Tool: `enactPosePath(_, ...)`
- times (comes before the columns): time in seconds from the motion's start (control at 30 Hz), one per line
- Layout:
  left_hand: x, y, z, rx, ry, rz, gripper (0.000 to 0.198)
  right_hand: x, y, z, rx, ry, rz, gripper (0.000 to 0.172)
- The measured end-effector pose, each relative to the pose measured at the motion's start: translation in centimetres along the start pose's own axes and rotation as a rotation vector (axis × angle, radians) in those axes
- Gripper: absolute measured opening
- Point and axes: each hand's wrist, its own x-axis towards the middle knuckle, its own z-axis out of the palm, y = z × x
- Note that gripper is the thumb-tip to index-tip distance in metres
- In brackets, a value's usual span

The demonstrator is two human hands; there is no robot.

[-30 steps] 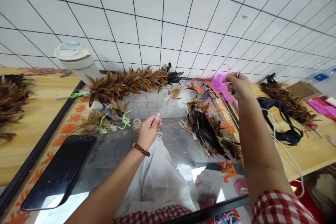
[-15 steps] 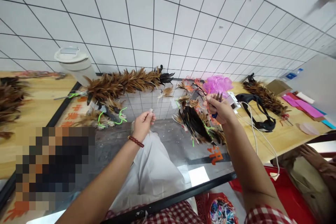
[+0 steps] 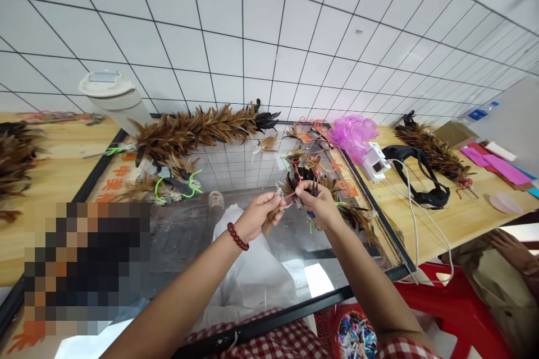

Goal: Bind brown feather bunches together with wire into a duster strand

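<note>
My left hand [image 3: 257,216], with a dark red bead bracelet on its wrist, is closed in a pinch on a small brown feather. My right hand [image 3: 316,202] is closed on a red thread and what looks like a small blue-handled tool, its fingertips almost touching the left hand's. Both hands hover over the glass table top [image 3: 252,252], right in front of a heap of dark and brown feathers [image 3: 337,207]. A long brown feather duster [image 3: 197,132] lies across the back of the table.
A white cylindrical container [image 3: 115,101] stands at the back left. Loose feathers with green ties [image 3: 168,188] lie beneath the duster. To the right are a pink mesh bundle [image 3: 352,134], a white plug with cable [image 3: 374,162], a black strap [image 3: 421,176] and another feather bundle [image 3: 429,143]. A red stool [image 3: 455,303] is at lower right.
My right hand came back from the pink bundle at the right to the middle, meeting the left hand. The left hand shifted slightly right and now pinches a feather.
</note>
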Motion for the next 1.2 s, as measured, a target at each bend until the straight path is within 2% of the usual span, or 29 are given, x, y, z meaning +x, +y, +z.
enactPosePath(0.1,-0.2,0.1,-1.0,0.01,0.055,-0.017,0.031,0.1,-0.1,-0.3,0.047,0.022,0.021,0.032)
enactPosePath(0.3,-1.0,0.4,-2.8,0.087,0.062,-0.031,0.033,0.5,0.4,-0.1,0.146,0.025,0.03,0.033)
enactPosePath(0.43,-1.5,0.5,-3.9,0.075,0.122,-0.013,0.036,0.6,0.9,-0.2,0.227,0.046,0.044,0.031)
enactPosePath(0.67,-1.3,0.0,-4.8,0.083,0.117,0.037,0.037,0.6,1.5,0.3,0.315,0.077,0.069,0.024)
enactPosePath(0.8,-1.2,-0.2,-5.0,0.054,0.111,0.041,0.033,0.7,0.4,-0.2,0.267,0.076,0.04,0.025)
enactPosePath(0.9,-1.1,-0.2,-5.0,-0.01,0.125,0.08,0.03,1.3,-1.9,-2.8,0.047,0.136,-0.095,0.025)
enactPosePath(0.97,-1.0,-0.1,-4.9,-0.054,0.144,0.115,0.029,2.3,-3.9,-5.8,-0.294,0.256,-0.182,0.021)
enactPosePath(1.0,-1.0,-0.1,-4.9,-0.069,0.153,0.127,0.028,3.1,-4.9,-7.4,-0.55,0.308,-0.186,0.019)
enactPosePath(1.07,-0.9,-0.1,-4.9,-0.083,0.166,0.135,0.028,4.9,-6.8,-10.3,-1.122,0.337,-0.111,0.014)
enactPosePath(1.1,-0.9,-0.1,-4.9,-0.084,0.172,0.132,0.027,6.0,-7.5,-11.4,-1.331,0.388,-0.068,0.014)
enactPosePath(1.13,-0.8,-0.1,-4.9,-0.085,0.179,0.128,0.027,7.3,-8.1,-12.0,-1.466,0.429,-0.074,0.017)
enactPosePath(1.2,-0.8,-0.1,-4.9,-0.091,0.191,0.114,0.027,10.2,-8.8,-12.2,-1.564,0.477,-0.105,0.024)
